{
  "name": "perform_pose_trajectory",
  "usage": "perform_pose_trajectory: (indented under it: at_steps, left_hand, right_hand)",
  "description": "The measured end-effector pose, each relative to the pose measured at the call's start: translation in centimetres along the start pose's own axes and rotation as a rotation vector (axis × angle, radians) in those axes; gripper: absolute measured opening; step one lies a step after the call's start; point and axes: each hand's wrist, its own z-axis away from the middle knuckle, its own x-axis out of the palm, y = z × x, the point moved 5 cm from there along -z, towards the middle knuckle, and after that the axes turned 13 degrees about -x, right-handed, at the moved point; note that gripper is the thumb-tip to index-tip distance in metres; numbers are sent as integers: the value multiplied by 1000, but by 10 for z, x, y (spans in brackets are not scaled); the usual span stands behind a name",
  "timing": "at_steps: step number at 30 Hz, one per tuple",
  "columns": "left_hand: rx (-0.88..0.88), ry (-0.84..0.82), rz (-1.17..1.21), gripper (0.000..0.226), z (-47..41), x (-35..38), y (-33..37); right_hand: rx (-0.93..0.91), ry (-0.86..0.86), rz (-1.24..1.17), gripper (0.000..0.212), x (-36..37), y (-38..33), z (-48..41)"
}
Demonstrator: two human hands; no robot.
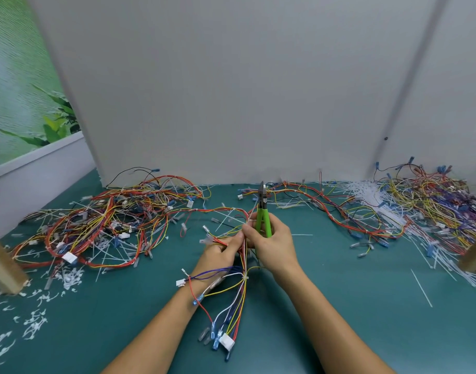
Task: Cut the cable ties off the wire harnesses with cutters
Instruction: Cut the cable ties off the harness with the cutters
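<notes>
Head view showed my left hand (220,252) pinching a wire harness (241,292) in the middle of the frame, its wires hanging toward the bottom. My right hand (273,245) gripped the green cutters (263,214), tips pointing up. Their blades looked nearly closed, I think.

Two hands: left hand (220,252), right hand (272,244). One pair of cutters (263,211). One held harness (239,298). Two tangled piles: left heap (102,222), right heap (431,203). Two wooden posts: left post (5,263), right post (474,255). Cut tie scraps (34,322): beyond counting.
</notes>
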Motion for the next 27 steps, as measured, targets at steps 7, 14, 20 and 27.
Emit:
perform_pose_trajectory:
  at_steps: [7,14,20,27]
  left_hand:
    - [-15,-44,135,29,-4,-1,1]
    - [-46,74,381,21,-2,-9,-3]
    - [-190,5,670,21,-1,3,-4]
    - [-310,-8,768,46,-1,9,-4]
  right_hand:
    - [-28,-9,9,16,3,1,1]
    - [-46,-17,50,14,6,-4,1]
    - [-63,-9,99,13,3,-6,-1]
    - [-42,-14,144,16,3,-3,0]
